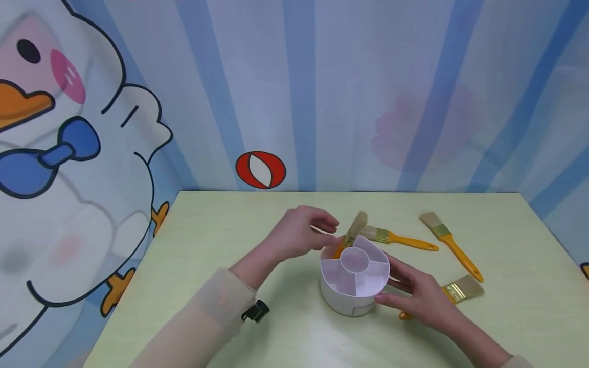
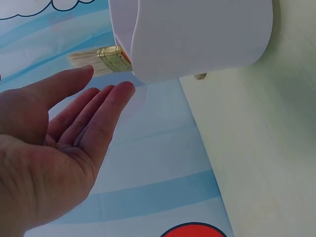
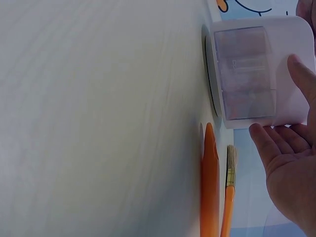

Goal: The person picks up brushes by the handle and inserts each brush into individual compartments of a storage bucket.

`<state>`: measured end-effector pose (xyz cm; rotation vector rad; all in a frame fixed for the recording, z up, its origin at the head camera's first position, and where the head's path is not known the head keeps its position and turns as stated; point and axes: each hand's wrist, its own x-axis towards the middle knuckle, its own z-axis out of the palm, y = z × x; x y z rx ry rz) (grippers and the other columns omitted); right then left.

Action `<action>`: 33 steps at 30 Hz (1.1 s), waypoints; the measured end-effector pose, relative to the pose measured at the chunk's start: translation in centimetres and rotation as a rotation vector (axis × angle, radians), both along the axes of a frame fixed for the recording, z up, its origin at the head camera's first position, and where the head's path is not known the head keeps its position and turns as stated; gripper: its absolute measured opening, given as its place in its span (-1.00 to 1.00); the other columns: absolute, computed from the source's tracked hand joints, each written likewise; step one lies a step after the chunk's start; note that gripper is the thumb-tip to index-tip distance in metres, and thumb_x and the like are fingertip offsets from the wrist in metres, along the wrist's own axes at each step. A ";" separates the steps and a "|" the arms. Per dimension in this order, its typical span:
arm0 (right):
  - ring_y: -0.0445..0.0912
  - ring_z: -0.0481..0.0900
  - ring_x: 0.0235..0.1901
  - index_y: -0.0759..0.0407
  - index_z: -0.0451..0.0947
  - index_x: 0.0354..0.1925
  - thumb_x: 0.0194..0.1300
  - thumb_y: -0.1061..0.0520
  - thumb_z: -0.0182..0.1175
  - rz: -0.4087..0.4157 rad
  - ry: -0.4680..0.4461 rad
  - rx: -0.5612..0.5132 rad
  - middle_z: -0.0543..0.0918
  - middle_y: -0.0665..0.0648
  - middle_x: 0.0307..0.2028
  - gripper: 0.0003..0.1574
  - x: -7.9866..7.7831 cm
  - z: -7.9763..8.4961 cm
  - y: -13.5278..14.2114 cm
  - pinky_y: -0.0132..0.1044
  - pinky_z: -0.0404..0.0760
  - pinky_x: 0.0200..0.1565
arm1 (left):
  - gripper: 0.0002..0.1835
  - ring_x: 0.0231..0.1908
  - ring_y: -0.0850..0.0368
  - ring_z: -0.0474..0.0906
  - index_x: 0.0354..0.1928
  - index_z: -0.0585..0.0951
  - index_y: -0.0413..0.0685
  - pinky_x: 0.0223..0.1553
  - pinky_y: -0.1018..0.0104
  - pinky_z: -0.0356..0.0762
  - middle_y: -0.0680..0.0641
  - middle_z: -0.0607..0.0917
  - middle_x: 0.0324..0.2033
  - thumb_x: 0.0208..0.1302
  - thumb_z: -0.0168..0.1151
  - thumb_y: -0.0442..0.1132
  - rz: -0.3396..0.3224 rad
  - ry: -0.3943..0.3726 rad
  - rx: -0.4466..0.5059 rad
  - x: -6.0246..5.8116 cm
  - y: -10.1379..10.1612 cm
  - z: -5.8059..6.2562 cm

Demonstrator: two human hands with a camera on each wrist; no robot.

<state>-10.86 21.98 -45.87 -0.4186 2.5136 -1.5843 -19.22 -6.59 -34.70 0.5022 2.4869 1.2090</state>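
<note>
Evidently the left hand (image 1: 304, 232) holds nothing: its thumb stands apart from the fingers, which reach out loosely, and none of them curls round anything. Just beyond the fingertips, to the hand's right, is the standing brush (image 1: 353, 232), handle down in the back-left compartment of the white holder (image 1: 338, 301), bristles up above the rim. Its long axis is steep but tilted, the bristle end leaning rightward and away from the person. Of the two hands, the left is plainly the nearer to it; whether the thumb tip grazes it I cannot tell.

The right hand (image 1: 421, 296) holds the holder from the right, thumb toward the front of the wall, fingers farther back round it. A clear drawer (image 3: 247, 71) shows in that wall, and a round cup (image 1: 355, 260) sits at the middle of the compartments.

Three more brushes lie flat: the back brush (image 1: 400, 239) behind the holder, handle rightward; the far brush (image 1: 453, 247), slanting at the right; and the near brush (image 1: 460, 290), partly hidden by the right hand.

Everything rests on a pale green table (image 1: 221, 225). Past its back edge rises a blue-striped backdrop (image 1: 345, 102), with a big cartoon bird (image 1: 69, 204) at the left.
</note>
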 end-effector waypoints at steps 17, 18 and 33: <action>0.33 0.55 0.36 0.26 0.26 0.61 0.24 0.07 0.60 0.033 -0.017 -0.029 0.41 0.38 0.52 0.14 -0.2 -0.1 0.3 -0.17 0.72 0.20 | -0.47 0.25 0.03 0.68 0.34 0.66 0.02 0.23 0.16 0.71 -0.04 0.73 0.24 0.36 0.53 -0.20 -0.033 0.062 0.066 0.1 -4.6 -2.5; 0.33 0.55 0.36 0.26 0.26 0.61 0.25 0.06 0.60 0.033 -0.019 -0.028 0.40 0.38 0.52 0.14 -0.2 -0.1 0.4 -0.17 0.71 0.20 | -0.45 0.27 0.01 0.67 0.36 0.65 0.00 0.23 0.15 0.71 -0.05 0.72 0.26 0.36 0.53 -0.21 -0.036 0.044 0.081 0.2 -4.8 -2.8; 0.32 0.56 0.36 0.26 0.23 0.63 0.28 0.05 0.58 0.042 -0.023 -0.013 0.38 0.39 0.53 0.13 -0.2 0.4 0.5 -0.11 0.71 0.21 | -0.28 0.39 -0.11 0.55 0.50 0.51 -0.04 0.31 0.05 0.65 -0.07 0.58 0.43 0.33 0.55 -0.24 -0.092 -0.100 0.179 1.0 -5.7 -6.5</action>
